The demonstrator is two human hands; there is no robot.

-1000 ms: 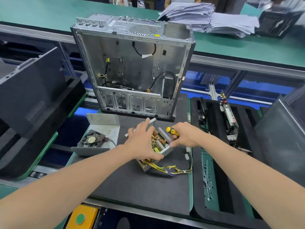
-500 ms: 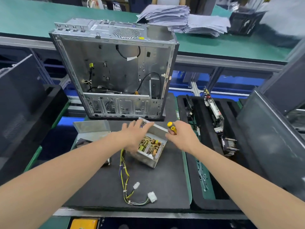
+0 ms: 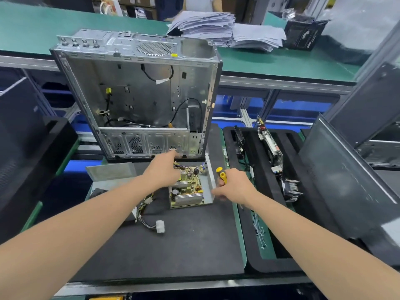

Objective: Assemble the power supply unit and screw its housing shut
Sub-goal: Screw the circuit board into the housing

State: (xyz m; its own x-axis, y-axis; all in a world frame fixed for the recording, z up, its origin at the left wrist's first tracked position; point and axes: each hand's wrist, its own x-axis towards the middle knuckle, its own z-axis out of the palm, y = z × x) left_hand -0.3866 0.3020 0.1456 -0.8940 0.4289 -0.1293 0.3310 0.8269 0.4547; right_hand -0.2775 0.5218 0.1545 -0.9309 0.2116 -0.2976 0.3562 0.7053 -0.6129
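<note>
The open power supply unit (image 3: 190, 189) lies flat on the black mat (image 3: 173, 245), its circuit board facing up. My left hand (image 3: 163, 172) grips its far left edge. My right hand (image 3: 233, 187) holds a yellow-and-black screwdriver (image 3: 221, 174) and its fingers touch the unit's right metal wall. The unit's wire bundle with white connectors (image 3: 159, 226) trails to the left and front. The metal housing cover (image 3: 108, 172) with the fan lies to the left, partly hidden by my left arm.
An empty computer case (image 3: 138, 100) stands upright just behind the unit. A black foam tray (image 3: 255, 169) with circuit cards stands to the right. Dark side panels lean at the far left and right. Paper stacks (image 3: 216, 27) lie on the green bench behind.
The unit was turned and laid flat, board up, with its wires now on the left. My left hand shifted to its far edge; my right hand kept the screwdriver.
</note>
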